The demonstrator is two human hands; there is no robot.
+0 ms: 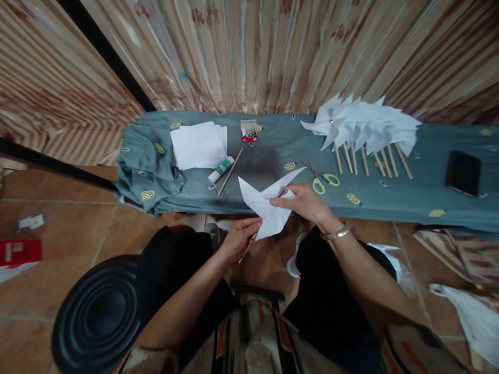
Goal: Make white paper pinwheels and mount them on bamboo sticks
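Both my hands hold a folded white paper pinwheel shape above the near edge of a low table draped in grey-green cloth. My left hand pinches its lower corner from below. My right hand, with a metal bracelet at the wrist, pinches a flap at the centre. Close by on the cloth lie green-handled scissors, a loose wooden stick, a glue tube, a stack of white paper squares and a small red box of pins.
A row of finished paper pinwheels on sticks lies at the back right, with a black phone further right. A black round stool stands on the tiled floor at my left. Striped curtains hang behind. Paper scraps and a red packet litter the floor.
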